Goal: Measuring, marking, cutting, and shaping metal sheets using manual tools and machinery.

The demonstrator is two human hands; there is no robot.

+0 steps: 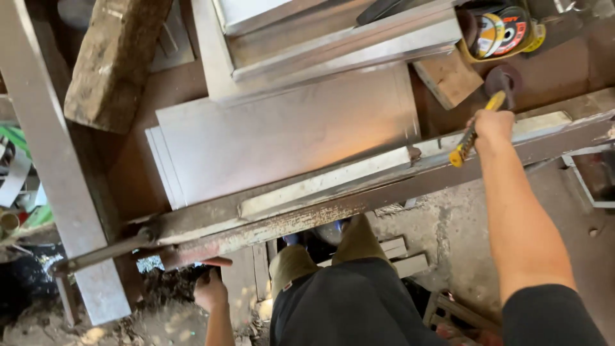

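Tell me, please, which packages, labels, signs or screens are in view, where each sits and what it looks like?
Stack of abrasive discs: top right on the workbench, round; the labels are black, red and yellow, in a yellow holder.
No signs or screens show.

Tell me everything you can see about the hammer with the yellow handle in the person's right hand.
The hammer with the yellow and black handle has a dark, rounded head, slightly blurred. The right hand grips it mid-handle, so the yellow butt end sticks out below the fist toward the long rusty steel beam. It is tilted, head up and away, above the brown bench near a wooden block. Whether the head touches anything cannot be told.
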